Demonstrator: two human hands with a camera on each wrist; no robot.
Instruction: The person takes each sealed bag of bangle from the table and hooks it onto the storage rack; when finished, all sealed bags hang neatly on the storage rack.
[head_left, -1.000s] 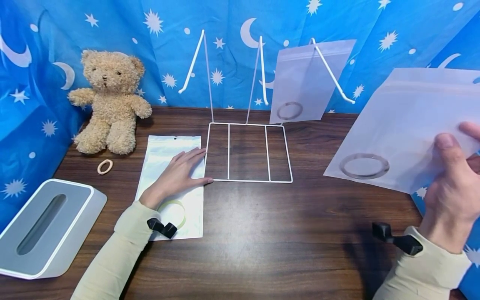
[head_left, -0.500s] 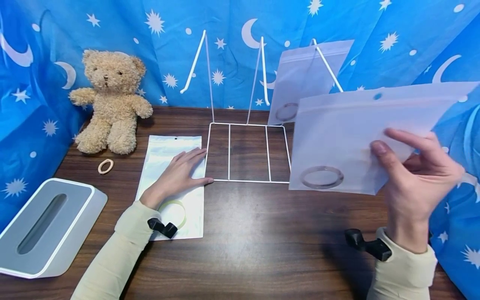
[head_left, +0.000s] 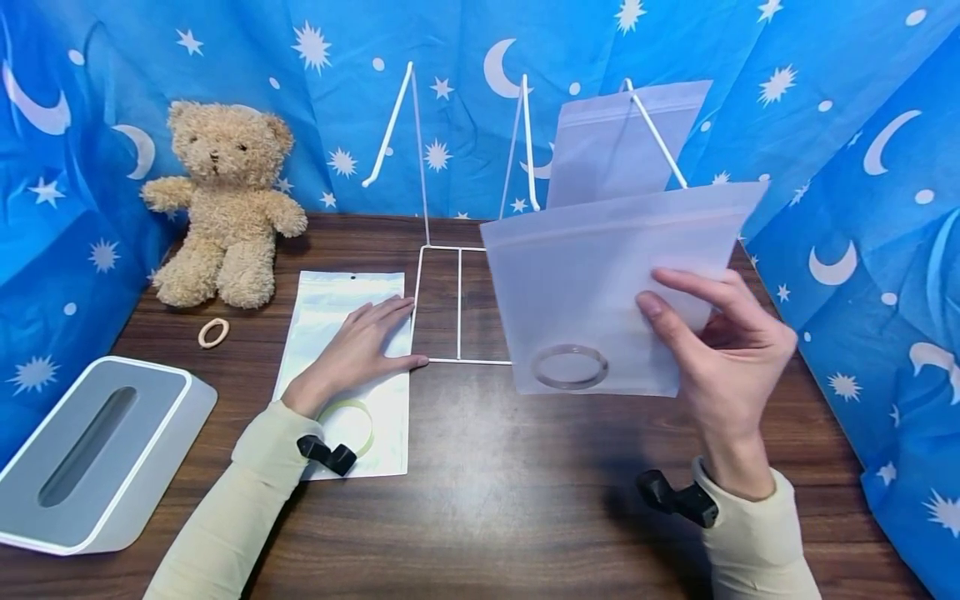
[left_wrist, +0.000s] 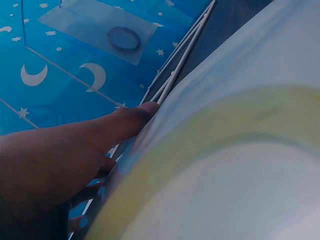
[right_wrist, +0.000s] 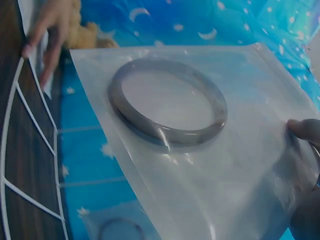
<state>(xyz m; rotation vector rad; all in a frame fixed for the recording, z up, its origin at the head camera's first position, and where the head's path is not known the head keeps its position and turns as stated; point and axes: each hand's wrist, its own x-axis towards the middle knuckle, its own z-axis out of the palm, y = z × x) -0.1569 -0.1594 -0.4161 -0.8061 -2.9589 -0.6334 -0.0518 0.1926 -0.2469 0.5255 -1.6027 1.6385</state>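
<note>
My right hand (head_left: 731, 358) pinches the right edge of a translucent zip bag (head_left: 585, 283) between thumb and fingers. Low in that bag lies a greyish bangle (right_wrist: 167, 102). The bag hangs in front of a white wire display rack (head_left: 460, 304) and covers its right part. My left hand (head_left: 360, 350) rests with fairly straight fingers over a white zip bag (head_left: 390, 417) on the table. Its fingertips and thumb tip touch the rack's left base wire. A yellow-green bangle (head_left: 366, 425) shows through this bag, partly under the wrist.
Another translucent bag (head_left: 600, 150) hangs on the rack's right arm. A teddy bear (head_left: 225, 200) sits at the back left, with a small wooden ring (head_left: 213, 333) before it. A grey-topped tissue box (head_left: 142, 442) stands at the left edge. Star-printed blue cloth (head_left: 337, 100) surrounds the table.
My right hand has carried its bag leftward from the far right to in front of the rack, turning the bag somewhat. The left hand has stayed in place.
</note>
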